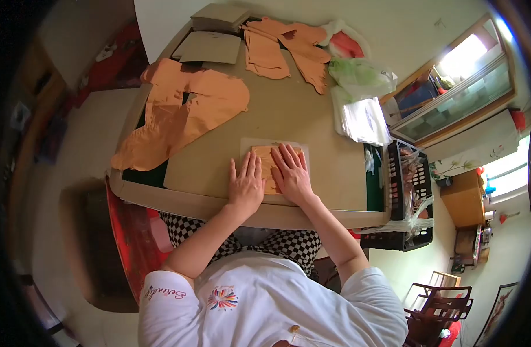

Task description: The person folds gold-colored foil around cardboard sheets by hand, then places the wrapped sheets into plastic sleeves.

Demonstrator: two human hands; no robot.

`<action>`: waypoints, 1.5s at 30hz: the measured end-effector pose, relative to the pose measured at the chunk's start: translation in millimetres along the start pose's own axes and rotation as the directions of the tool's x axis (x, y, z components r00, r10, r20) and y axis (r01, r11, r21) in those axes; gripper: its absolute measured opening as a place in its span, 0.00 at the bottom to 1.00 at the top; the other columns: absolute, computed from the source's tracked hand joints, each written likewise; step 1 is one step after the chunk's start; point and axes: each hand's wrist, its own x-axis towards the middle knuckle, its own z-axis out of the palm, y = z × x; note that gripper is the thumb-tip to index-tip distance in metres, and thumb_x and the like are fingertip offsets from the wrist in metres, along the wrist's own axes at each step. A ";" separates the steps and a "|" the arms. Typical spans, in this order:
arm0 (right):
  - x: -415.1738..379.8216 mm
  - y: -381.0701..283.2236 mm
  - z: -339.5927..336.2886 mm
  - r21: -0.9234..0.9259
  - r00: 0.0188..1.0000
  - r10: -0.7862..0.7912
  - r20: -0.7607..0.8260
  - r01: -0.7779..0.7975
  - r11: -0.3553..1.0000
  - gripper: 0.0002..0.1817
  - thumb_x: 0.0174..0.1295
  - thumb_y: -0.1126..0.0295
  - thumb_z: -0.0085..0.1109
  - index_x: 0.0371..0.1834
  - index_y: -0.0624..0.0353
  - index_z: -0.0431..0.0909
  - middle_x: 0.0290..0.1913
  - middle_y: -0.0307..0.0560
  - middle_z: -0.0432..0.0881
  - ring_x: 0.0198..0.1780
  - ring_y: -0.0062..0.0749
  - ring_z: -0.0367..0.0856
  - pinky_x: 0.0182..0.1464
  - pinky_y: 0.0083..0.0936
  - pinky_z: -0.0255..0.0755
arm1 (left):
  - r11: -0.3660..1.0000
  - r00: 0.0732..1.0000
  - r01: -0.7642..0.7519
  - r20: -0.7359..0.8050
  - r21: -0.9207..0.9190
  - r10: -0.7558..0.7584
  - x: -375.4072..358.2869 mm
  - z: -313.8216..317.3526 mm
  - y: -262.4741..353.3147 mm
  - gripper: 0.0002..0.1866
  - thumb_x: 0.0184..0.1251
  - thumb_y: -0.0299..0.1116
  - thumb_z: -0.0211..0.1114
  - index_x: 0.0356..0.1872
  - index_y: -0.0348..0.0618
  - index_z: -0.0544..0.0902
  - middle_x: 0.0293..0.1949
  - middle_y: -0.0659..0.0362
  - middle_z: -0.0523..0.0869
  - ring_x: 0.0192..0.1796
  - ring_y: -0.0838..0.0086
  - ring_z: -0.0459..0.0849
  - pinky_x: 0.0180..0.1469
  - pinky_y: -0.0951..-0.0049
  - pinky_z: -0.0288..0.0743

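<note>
Both hands lie flat on a folded orange leather-like piece (267, 164) near the table's front edge. My left hand (247, 184) presses on its left side, fingers straight and slightly apart. On the right side and upper edge rests my right hand (292, 175), its fingers stretched out. Beneath the piece is a pale, thin rectangular sheet (246, 145), showing around its edges. The hands cover much of the folded piece. A large irregular orange hide-like sheet (210, 98) is spread out to the left, and further orange sheets (265, 55) lie at the back.
Cardboard pieces (210, 47) are stacked at the back left of the table (311, 121). Clear plastic bags (364, 118) and a greenish bag (361, 78) lie at the back right. A black crate (401, 179) holding plastic-wrapped things stands against the right edge.
</note>
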 end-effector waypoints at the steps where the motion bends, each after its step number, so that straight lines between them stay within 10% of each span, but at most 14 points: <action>1: -0.5 -0.2 0.5 -0.010 1.000 0.008 0.005 -0.008 1.000 0.27 0.69 0.57 0.47 0.70 0.51 0.64 0.72 0.52 0.62 0.75 0.45 0.54 0.74 0.48 0.44 | 1.000 0.999 0.019 0.038 0.010 -0.019 2.6 -4.9 2.7 0.30 0.73 0.42 0.47 0.69 0.31 0.60 0.72 0.47 0.59 0.76 0.61 0.52 0.76 0.54 0.43; 34: -25.0 33.2 -9.1 -0.035 0.976 0.213 0.052 -0.211 0.977 0.31 0.71 0.54 0.38 0.74 0.58 0.55 0.76 0.47 0.55 0.77 0.36 0.48 0.76 0.45 0.37 | 0.986 0.993 0.110 0.032 0.123 -0.114 39.5 -6.6 -0.5 0.36 0.72 0.51 0.48 0.72 0.37 0.55 0.76 0.52 0.50 0.78 0.65 0.46 0.72 0.37 0.35; 37: -23.9 33.5 -7.5 -0.044 0.975 0.216 0.056 -0.213 0.976 0.32 0.71 0.54 0.39 0.74 0.58 0.54 0.76 0.46 0.54 0.77 0.35 0.47 0.76 0.45 0.36 | 0.990 0.988 -0.127 -0.096 -0.069 0.120 53.8 10.7 19.0 0.33 0.73 0.49 0.48 0.72 0.41 0.58 0.75 0.53 0.52 0.78 0.64 0.47 0.72 0.36 0.35; 45: -40.6 47.6 -22.8 -0.034 0.978 0.209 0.021 -0.208 0.977 0.32 0.70 0.52 0.40 0.73 0.58 0.57 0.75 0.47 0.56 0.77 0.37 0.48 0.76 0.47 0.38 | 0.985 0.984 -0.175 0.042 -0.011 0.175 49.6 14.3 27.6 0.35 0.68 0.51 0.55 0.73 0.54 0.59 0.75 0.53 0.54 0.76 0.56 0.50 0.70 0.34 0.35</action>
